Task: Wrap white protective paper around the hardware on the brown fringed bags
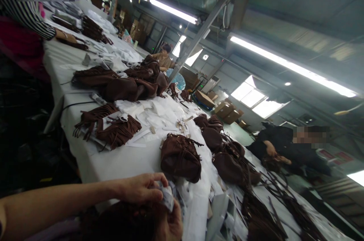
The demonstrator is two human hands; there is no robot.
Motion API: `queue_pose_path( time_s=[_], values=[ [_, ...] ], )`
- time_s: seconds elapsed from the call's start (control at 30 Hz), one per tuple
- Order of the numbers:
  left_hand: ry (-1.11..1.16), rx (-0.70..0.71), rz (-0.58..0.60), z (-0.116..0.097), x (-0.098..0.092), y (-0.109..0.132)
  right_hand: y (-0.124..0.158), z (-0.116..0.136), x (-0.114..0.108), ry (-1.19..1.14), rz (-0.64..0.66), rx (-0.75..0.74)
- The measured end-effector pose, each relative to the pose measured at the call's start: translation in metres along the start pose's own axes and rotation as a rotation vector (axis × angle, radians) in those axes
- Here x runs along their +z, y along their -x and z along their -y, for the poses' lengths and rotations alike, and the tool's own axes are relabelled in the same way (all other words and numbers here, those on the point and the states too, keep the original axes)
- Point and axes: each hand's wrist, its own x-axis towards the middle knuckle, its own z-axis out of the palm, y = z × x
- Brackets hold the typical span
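Observation:
Near the bottom centre, my left hand (142,190) is closed, with thumb and fingers on a small crumpled piece of white and grey wrapping (168,197). Just below it, my right hand (172,223) has its fingers curled against the same wrapping from the other side. Under both hands, in shadow, is a dark brown bag (122,222), partly hidden by my left forearm. A brown drawstring bag (180,157) stands on the white-covered table (99,163) just beyond my hands. Further left lies a brown fringed bag (118,131) with paper and a small metal tool on top.
Several brown bags (125,87) are heaped farther up the table, and more bags (230,163) and straps (287,199) lie along the right side. White paper scraps (159,110) litter the middle. A co-worker's hand (66,36) is at upper left; another person (284,146) works at right.

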Motion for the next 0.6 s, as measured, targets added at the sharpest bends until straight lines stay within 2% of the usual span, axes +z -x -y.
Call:
queue_pose_path(
  time_s=[0.23,0.33,0.47,0.6],
  values=[
    [0.069,-0.008,-0.014,-0.0004,-0.0009,-0.0002,0.0014,0.0114,-0.0043,0.215,0.02,-0.087],
    [0.107,-0.073,-0.026,-0.0023,0.0017,-0.0005,0.0031,0.0084,-0.0033,0.224,-0.005,-0.116],
    [0.183,-0.165,0.05,-0.0032,0.0041,-0.0016,0.0058,0.0028,0.0011,0.185,-0.08,-0.136],
    [0.223,-0.173,0.104,-0.0019,0.0042,-0.0026,0.0069,0.0018,0.0023,0.142,-0.071,-0.078]
  ],
)
